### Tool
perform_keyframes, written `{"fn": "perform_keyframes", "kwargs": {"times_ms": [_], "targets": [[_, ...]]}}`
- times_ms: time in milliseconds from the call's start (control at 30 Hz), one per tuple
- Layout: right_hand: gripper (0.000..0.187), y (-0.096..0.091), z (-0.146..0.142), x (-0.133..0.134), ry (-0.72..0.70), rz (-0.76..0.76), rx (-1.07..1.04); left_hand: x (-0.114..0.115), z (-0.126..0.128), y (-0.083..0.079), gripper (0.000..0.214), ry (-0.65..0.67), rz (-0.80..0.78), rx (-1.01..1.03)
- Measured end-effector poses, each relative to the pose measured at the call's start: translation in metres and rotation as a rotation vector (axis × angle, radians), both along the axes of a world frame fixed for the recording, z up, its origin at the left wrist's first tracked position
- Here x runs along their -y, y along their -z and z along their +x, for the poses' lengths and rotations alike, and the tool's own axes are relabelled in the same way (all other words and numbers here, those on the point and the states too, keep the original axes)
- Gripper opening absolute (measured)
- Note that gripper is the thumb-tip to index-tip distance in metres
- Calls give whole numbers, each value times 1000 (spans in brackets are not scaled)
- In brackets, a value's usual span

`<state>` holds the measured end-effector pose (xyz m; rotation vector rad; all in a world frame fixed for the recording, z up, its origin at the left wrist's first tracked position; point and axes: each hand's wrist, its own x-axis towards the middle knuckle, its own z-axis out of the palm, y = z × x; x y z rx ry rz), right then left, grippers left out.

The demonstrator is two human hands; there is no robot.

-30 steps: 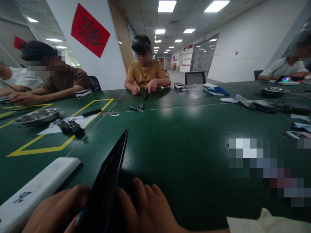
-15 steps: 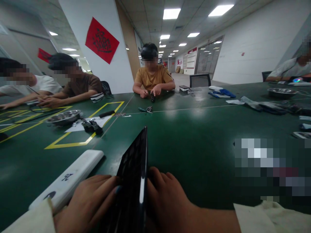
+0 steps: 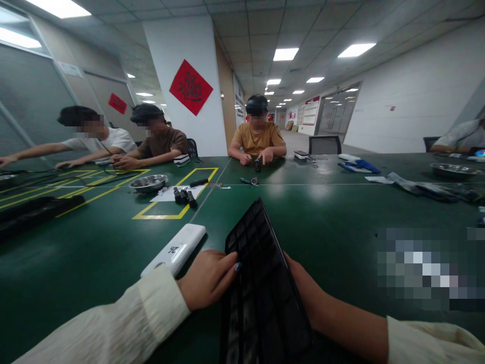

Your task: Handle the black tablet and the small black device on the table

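Note:
A black tray divided into a grid of compartments (image 3: 265, 283) stands tilted up in front of me, its compartment side turned to the left. My right hand (image 3: 303, 285) grips it from the right edge and back; the fingertips are hidden behind it. My left hand (image 3: 212, 275) is at the tray's left side, fingers drawn together with their tips against the compartments. A small teal spot shows at its thumb tip; I cannot tell whether that is the nail or a small thing. Beside that hand lies a white power bank marked 26 (image 3: 178, 247).
On the green table (image 3: 326, 217) are a metal bowl (image 3: 147, 183), black cylindrical parts (image 3: 185, 196) on paper, and pliers (image 3: 248, 181). Blue-and-white cloth (image 3: 359, 166) and another bowl (image 3: 454, 171) lie at the right. Several people sit around the table, one opposite (image 3: 258, 136).
The tray has turned from nearly edge-on so its compartment face shows more. My view has shifted left and up. Both hands remain at the tray.

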<state>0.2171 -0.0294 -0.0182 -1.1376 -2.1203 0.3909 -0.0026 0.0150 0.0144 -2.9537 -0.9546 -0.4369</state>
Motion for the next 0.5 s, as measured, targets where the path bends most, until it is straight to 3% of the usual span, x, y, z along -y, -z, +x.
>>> {"fn": "perform_keyframes", "kwargs": {"times_ms": [133, 333, 500], "targets": [[48, -9, 7, -3, -96, -58, -176, 2, -2, 3, 28, -28, -44, 67], [57, 4, 1, -16, 102, -75, -363, 7, -1, 6, 31, -73, -144, 93], [48, 7, -10, -8, 62, -251, -582, 11, 0, 5, 39, -171, -143, 103]]}}
